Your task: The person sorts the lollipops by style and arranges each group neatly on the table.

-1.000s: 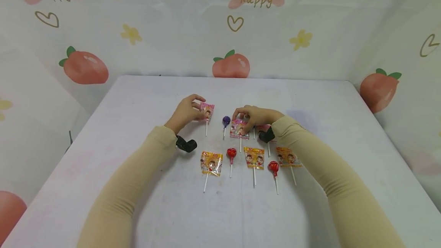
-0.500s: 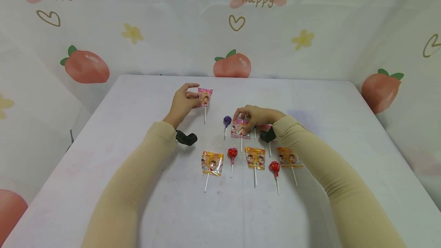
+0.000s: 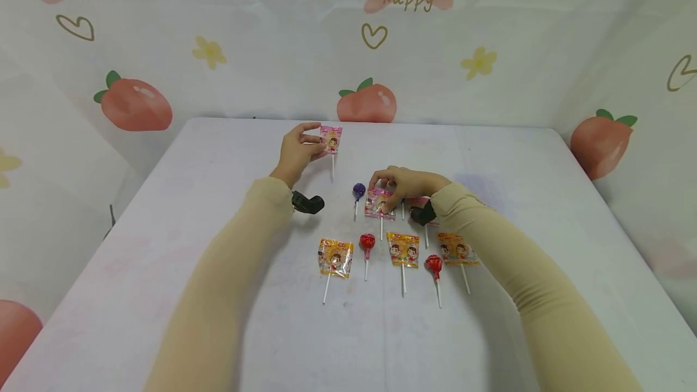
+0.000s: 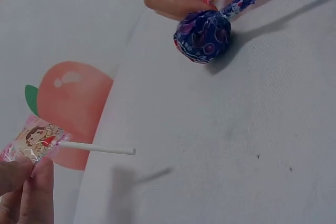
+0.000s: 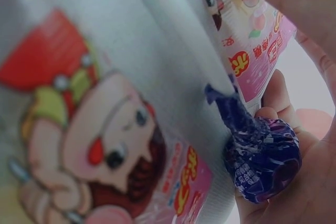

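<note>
In the head view, we found the left hand (image 3: pixel 298 150) near the far edge of the table (image 3: pixel 272 331), its thumb and fingers clamped on the packet of the left pink lollipop (image 3: pixel 333 137), stick pointing toward us. This view did not settle the height; the left wrist view showed the stick's shadow separate from the stick, so we recorded that lollipop as clear of the surface. The right hand (image 3: pixel 407 182) was bent over the middle pink lollipop (image 3: pixel 375 201), its thumb and fingers clamped on the packet, which lay on the table. The first purple lollipop (image 3: pixel 358 191) lay just beside that hand; only the left wrist view showed its wrapper twisted around the stick. From above, the hand covered the head of the second purple lollipop (image 5: pixel 265 166); the right wrist view showed it in full, close to the palm, though we could not tell whether they touched. The same view showed the printed child on the right pink lollipop (image 5: pixel 110 140), partly covered in the head view. Only the head view gave the near row: three yellow lollipops (image 3: pixel 403 251) alternating with two red lollipops (image 3: pixel 434 264).
</note>
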`<state>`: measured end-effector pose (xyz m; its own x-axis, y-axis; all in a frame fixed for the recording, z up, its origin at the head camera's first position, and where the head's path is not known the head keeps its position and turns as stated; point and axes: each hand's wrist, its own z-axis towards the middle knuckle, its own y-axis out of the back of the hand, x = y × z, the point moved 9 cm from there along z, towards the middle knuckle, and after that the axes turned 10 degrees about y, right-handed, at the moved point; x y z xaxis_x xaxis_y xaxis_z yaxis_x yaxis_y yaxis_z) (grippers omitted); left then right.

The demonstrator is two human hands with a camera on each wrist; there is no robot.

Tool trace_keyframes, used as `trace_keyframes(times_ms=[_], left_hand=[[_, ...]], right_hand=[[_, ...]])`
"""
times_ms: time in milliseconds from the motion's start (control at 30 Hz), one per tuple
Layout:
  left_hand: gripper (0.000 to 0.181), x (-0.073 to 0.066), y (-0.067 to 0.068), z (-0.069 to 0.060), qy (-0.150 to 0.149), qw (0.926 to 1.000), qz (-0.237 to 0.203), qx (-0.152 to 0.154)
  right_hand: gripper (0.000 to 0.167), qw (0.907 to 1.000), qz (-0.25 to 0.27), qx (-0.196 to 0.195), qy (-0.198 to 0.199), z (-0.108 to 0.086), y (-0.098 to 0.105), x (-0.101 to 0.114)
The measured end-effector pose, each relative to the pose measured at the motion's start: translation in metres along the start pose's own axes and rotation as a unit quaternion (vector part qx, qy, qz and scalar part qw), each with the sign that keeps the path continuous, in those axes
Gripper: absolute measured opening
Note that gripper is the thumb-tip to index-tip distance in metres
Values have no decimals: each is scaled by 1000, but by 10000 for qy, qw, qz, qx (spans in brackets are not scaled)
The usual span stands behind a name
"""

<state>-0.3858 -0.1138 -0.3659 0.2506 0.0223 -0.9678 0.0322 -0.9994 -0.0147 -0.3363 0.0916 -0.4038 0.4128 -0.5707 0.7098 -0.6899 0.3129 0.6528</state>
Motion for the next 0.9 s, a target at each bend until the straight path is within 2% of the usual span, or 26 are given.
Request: trace_keyframes(times_ms=[300, 533, 900], left_hand=[[55, 25, -12, 15, 740, 9972, -6, -59], [55, 36, -17, 21, 916, 9950, 403, -47], [55, 46, -19, 23, 1378, 9904, 94, 12]], right_hand=[[49, 10000, -22, 17, -81, 0, -1, -4], [50, 9998, -87, 42, -182, 0, -1, -4], [50, 9999, -67, -11, -146, -1, -1, -5]])
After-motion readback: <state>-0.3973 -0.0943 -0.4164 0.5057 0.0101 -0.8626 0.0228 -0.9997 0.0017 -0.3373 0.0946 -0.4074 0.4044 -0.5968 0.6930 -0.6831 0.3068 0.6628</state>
